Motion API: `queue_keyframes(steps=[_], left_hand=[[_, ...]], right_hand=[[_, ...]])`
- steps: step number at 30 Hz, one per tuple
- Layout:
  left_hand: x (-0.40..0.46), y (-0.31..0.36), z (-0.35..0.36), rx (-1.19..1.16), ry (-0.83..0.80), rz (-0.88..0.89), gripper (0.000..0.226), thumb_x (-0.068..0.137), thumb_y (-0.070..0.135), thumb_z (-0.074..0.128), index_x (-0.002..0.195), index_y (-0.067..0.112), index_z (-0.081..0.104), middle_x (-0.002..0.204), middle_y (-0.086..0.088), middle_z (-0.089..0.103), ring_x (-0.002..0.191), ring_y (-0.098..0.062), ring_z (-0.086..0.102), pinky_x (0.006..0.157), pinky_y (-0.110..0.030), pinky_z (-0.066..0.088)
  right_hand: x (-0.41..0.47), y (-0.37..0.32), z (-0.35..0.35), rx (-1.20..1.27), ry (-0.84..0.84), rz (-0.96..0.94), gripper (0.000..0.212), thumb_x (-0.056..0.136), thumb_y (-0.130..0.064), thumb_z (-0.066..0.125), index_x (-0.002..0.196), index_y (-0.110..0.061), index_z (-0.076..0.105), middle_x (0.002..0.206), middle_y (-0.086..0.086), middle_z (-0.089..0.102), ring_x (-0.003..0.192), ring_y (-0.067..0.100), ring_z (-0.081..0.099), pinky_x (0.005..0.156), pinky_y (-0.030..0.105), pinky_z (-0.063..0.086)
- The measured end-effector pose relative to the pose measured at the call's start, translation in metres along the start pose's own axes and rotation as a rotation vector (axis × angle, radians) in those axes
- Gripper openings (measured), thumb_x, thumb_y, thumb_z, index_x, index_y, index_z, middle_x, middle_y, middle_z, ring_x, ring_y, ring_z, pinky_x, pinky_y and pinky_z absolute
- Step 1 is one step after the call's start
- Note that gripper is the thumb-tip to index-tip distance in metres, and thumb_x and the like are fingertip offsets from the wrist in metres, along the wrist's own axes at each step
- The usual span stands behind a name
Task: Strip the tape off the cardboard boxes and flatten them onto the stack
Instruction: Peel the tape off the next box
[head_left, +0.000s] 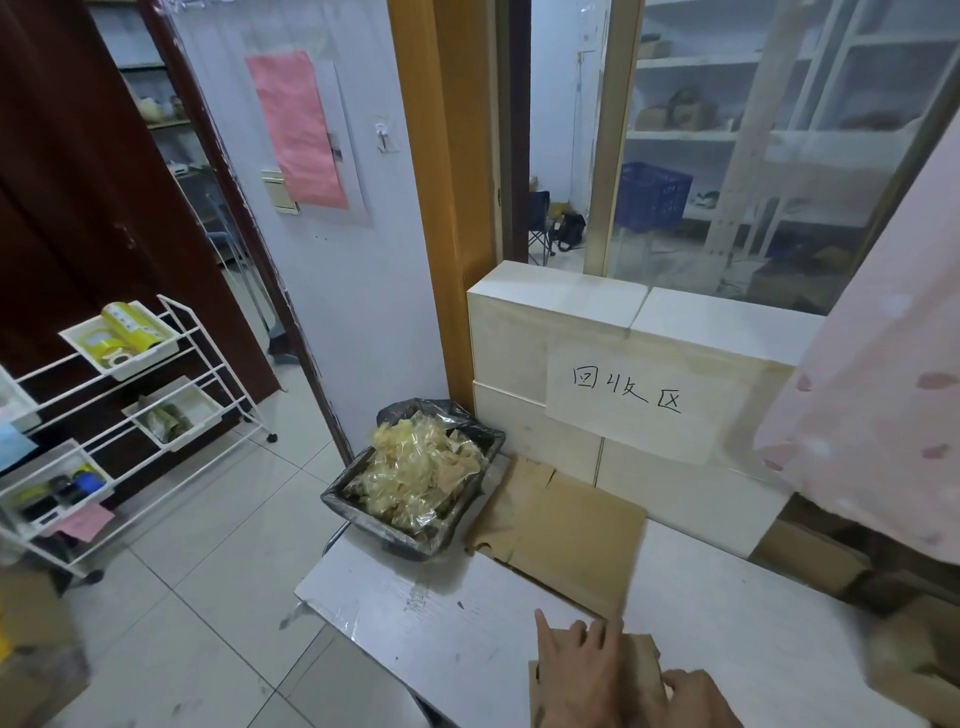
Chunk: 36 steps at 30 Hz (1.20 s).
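Item: one brown cardboard box piece (597, 686), partly cut off by the lower edge of the view, lying on the white laminate table (441, 618) near its front. Condition: plain kraft surface, seemingly already folded flat or close to it; whether any tape is left on it cannot be told, as the hands cover much of it. Left hand (582, 670): laid palm-down over the piece, fingers spread and mostly straight, forefinger reaching onto the table, pressing rather than gripping. Right hand (696, 696): only partly in view at the piece's right edge, fingers curled at that edge; whether it actually pinches the cardboard cannot be told. Destination: a flattened brown cardboard stack (566, 525) farther back on the same table, below the white paper sign with handwritten characters (628, 400), apart from the piece in hand. Beside the stack on its left: a black-lined waste tray heaped with crumpled yellowish clear tape (415, 483). Handling note, as a judgement: the step appears to be pressing the piece flat before moving it; press along the creases so flaps lie level, check both faces for leftover tape, then slide it forward and square its edges with the stack so the pile stays even.
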<state>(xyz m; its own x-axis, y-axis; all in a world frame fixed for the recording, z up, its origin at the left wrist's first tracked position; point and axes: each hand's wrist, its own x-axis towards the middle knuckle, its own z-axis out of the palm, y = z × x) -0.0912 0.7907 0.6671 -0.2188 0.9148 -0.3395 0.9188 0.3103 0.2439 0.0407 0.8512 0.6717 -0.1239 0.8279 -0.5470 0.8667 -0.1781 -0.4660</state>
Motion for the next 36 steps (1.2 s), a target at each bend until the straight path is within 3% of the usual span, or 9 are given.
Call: queue_keyframes(steps=[2, 4, 7, 13, 18, 20, 28, 31, 36], left_hand=[[0.010, -0.004, 0.008, -0.084, 0.077, -0.008, 0.070, 0.028, 0.063, 0.081, 0.091, 0.033, 0.075, 0.078, 0.017, 0.066, 0.072, -0.007, 0.066, 0.097, -0.068, 0.033], [0.010, -0.006, 0.022, -0.039, -0.043, 0.017, 0.068, 0.052, 0.056, 0.078, 0.112, 0.025, 0.068, 0.103, 0.010, 0.066, 0.101, -0.016, 0.064, 0.107, -0.076, 0.006], [0.018, -0.007, 0.030, -0.055, -0.042, 0.000, 0.057, 0.082, 0.040, 0.058, 0.131, 0.015, 0.042, 0.132, -0.003, 0.047, 0.135, -0.030, 0.034, 0.091, -0.067, -0.035], [0.022, -0.006, 0.034, -0.008, 0.021, 0.019, 0.071, 0.081, 0.049, 0.059, 0.140, 0.018, 0.033, 0.151, -0.001, 0.034, 0.152, -0.032, 0.006, 0.094, -0.072, -0.031], [0.022, -0.008, 0.030, 0.012, 0.021, 0.019, 0.071, 0.082, 0.051, 0.064, 0.141, 0.019, 0.040, 0.158, 0.002, 0.031, 0.151, -0.040, 0.010, 0.098, -0.077, -0.018], [0.021, -0.009, 0.032, 0.009, 0.005, 0.040, 0.077, 0.085, 0.046, 0.063, 0.147, 0.016, 0.027, 0.163, 0.000, 0.015, 0.151, -0.041, -0.007, 0.094, -0.073, -0.028], [0.011, -0.005, 0.015, 0.069, -0.075, 0.036, 0.087, 0.085, 0.026, 0.067, 0.153, 0.016, 0.014, 0.165, -0.002, -0.002, 0.148, -0.044, -0.018, 0.101, -0.078, -0.019], [0.008, -0.004, 0.012, 0.090, -0.081, 0.022, 0.092, 0.084, 0.029, 0.069, 0.154, 0.018, 0.011, 0.165, -0.004, -0.005, 0.146, -0.047, -0.019, 0.102, -0.078, -0.016], [0.009, -0.004, 0.014, 0.125, -0.091, 0.023, 0.101, 0.079, 0.041, 0.075, 0.153, 0.019, 0.010, 0.165, -0.007, -0.005, 0.146, -0.049, -0.017, 0.100, -0.079, -0.014]], right_hand=[[0.009, 0.002, 0.006, -0.096, 0.046, -0.071, 0.034, 0.095, -0.049, 0.044, 0.124, -0.033, 0.052, 0.124, -0.009, 0.057, 0.114, 0.008, 0.056, 0.075, 0.017, 0.037], [0.002, -0.007, 0.020, -0.248, 0.058, -0.092, 0.049, 0.085, -0.064, 0.035, 0.105, -0.031, 0.064, 0.105, -0.012, 0.063, 0.103, 0.008, 0.062, 0.072, 0.021, 0.040], [0.001, -0.002, 0.031, -0.237, 0.129, -0.040, 0.072, 0.065, -0.070, 0.019, 0.099, -0.033, 0.069, 0.101, -0.015, 0.065, 0.103, 0.008, 0.062, 0.080, 0.024, 0.044], [0.004, -0.002, 0.022, -0.290, 0.248, -0.041, 0.059, 0.066, -0.070, 0.033, 0.101, -0.035, 0.065, 0.105, -0.016, 0.065, 0.106, 0.010, 0.062, 0.079, 0.025, 0.044], [-0.001, -0.010, 0.016, -0.265, 0.245, -0.101, 0.036, 0.080, -0.057, 0.050, 0.107, -0.033, 0.056, 0.116, -0.012, 0.061, 0.113, 0.011, 0.059, 0.085, 0.022, 0.044], [-0.004, -0.012, 0.014, -0.282, 0.226, -0.086, 0.034, 0.084, -0.055, 0.049, 0.108, -0.032, 0.056, 0.118, -0.011, 0.061, 0.115, 0.010, 0.058, 0.087, 0.021, 0.043], [-0.010, -0.004, 0.004, -0.313, 0.189, -0.003, 0.032, 0.081, -0.057, 0.041, 0.100, -0.037, 0.057, 0.111, -0.017, 0.062, 0.114, 0.011, 0.055, 0.086, 0.031, 0.038], [-0.017, -0.008, 0.009, -0.349, 0.195, -0.040, 0.041, 0.082, -0.060, 0.037, 0.114, -0.039, 0.055, 0.124, -0.016, 0.055, 0.122, 0.013, 0.048, 0.097, 0.036, 0.037], [-0.025, -0.008, 0.005, -0.324, 0.177, -0.053, 0.033, 0.089, -0.053, 0.035, 0.104, -0.037, 0.059, 0.116, -0.013, 0.060, 0.114, 0.017, 0.052, 0.092, 0.036, 0.037]])
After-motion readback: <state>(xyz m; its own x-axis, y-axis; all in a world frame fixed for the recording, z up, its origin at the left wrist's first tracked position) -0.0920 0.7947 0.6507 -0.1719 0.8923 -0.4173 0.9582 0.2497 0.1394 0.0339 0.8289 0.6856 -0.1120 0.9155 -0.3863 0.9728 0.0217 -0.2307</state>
